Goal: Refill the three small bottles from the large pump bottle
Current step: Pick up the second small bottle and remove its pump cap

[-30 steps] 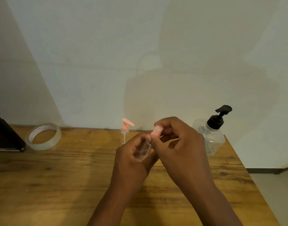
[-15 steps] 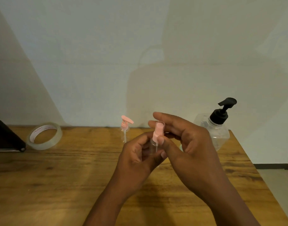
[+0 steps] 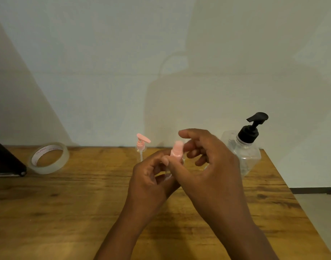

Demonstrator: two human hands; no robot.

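My left hand (image 3: 151,177) grips a small clear bottle with a pink pump top (image 3: 176,152), held upright above the table's middle; most of its body is hidden by my fingers. My right hand (image 3: 207,166) pinches the pink top's collar with the thumb, the other fingers spread loosely above it. A second small clear bottle with a pink pump (image 3: 141,147) stands behind, by the wall. The large clear bottle with a black pump (image 3: 247,147) stands at the back right, just beyond my right hand. A third small bottle is not visible.
A roll of clear tape (image 3: 48,158) lies at the back left of the wooden table (image 3: 67,212). A dark flat object (image 3: 5,162) sits at the far left edge. The table's right edge drops to the floor past the large bottle.
The small bottle went from tilted to upright in my left hand. My right hand's fingers loosened and spread off the pink top, and the thumb now sits at its collar.
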